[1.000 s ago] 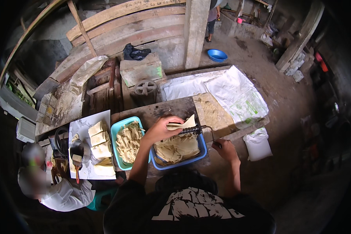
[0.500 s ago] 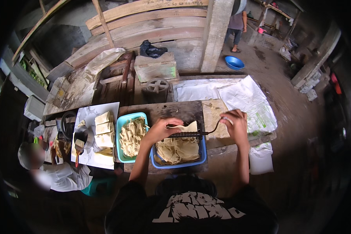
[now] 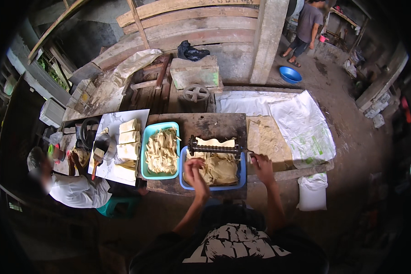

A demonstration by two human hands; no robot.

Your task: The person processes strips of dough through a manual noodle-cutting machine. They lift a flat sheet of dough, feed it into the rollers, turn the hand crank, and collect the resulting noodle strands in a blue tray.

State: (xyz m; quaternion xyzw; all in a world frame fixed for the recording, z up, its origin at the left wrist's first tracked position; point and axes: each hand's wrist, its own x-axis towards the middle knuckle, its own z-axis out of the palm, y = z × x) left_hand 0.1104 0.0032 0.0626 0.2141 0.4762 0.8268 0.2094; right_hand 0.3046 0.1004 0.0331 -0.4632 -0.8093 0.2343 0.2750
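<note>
The step in hand looks to be cranking a pale sheet through the dark ridged roller, which lies across the far part of the blue tub on the wooden worktop. That sheet shows along the roller's far side, over the back of the tub, while a heap of soft sheets fills the tub on the roller's near side. The right hand is just right of the tub, its fingers closed round the crank. The left hand is over the near left part of the tub, its fingers loosely spread and apparently gripping nothing; whether they brush the heap I cannot tell. Just left of the tub sits a turquoise tray of pale strips. As I judge it, the next move calls for steady turning at the tub's right and for the left fingers to guide the sheet evenly, lest it bunch or run askew
</note>
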